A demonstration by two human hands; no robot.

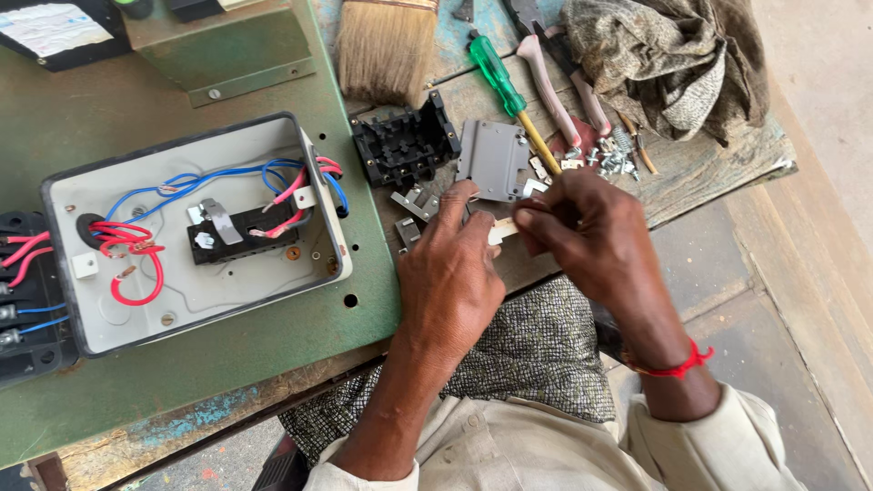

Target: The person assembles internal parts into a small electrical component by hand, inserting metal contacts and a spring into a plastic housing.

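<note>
Head view, looking down at a worktop (136, 118) with a green metal top on the left and worn wooden boards on the right. Left hand (450, 273) and right hand (582, 232) meet near the middle, both pinching a small pale strip part (502, 230) between fingers and thumbs; left fingers curled shut on its left end, right fingers closed on its right end. Strip sits just above the near edge of the wood, over the person's lap. Red thread band (677, 366) on the right wrist.

Just beyond the hands: grey flat plastic cover (494, 159), small metal contact pieces (414, 202) beside it, black terminal block (406, 141) to its left. Far middle: wide bristle brush (386, 45). Green-handled screwdriver (500, 82) lies diagonally, tip near the grey cover. Pink-handled pliers (559, 86) to its right, loose screws (614, 159) near them, crumpled brown rag (668, 59) at far right.

Left: open grey switch box (195, 227) with red and blue wires and a black inner block. Black unit (23, 300) with more wires at the left edge. Far-left corner: dark box carrying a white rectangular label (50, 27), print too blurred to make out.
</note>
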